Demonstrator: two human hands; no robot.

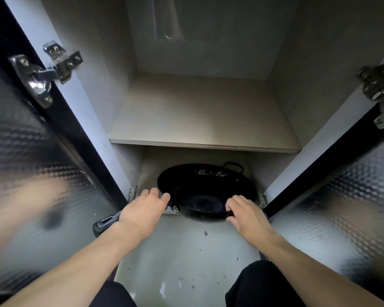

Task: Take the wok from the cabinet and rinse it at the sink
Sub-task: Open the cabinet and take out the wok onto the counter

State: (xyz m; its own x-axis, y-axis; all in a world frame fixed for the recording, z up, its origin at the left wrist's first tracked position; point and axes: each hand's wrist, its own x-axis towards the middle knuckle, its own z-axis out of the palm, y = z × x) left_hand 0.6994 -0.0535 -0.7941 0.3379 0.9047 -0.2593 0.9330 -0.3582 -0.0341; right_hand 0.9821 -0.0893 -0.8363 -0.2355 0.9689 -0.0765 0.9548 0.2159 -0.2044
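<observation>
A black wok (206, 191) sits low in the open cabinet (200, 111), under the middle shelf, with its near rim sticking out past the cabinet's front edge. A small loop handle (233, 166) shows at its far side. Its long dark handle (104, 222) runs toward the lower left, passing under my left hand (142, 209). That hand lies palm down over the handle's joint with the wok, fingers spread and not curled. My right hand (246, 213) has its fingers curled over the wok's near right rim.
Both cabinet doors stand wide open, the left door (31, 173) and the right door (341, 196), with textured frosted panels and metal hinges (47, 69). The middle shelf (204, 147) overhangs the wok. Pale speckled floor (186, 262) and my dark-clad knees lie below.
</observation>
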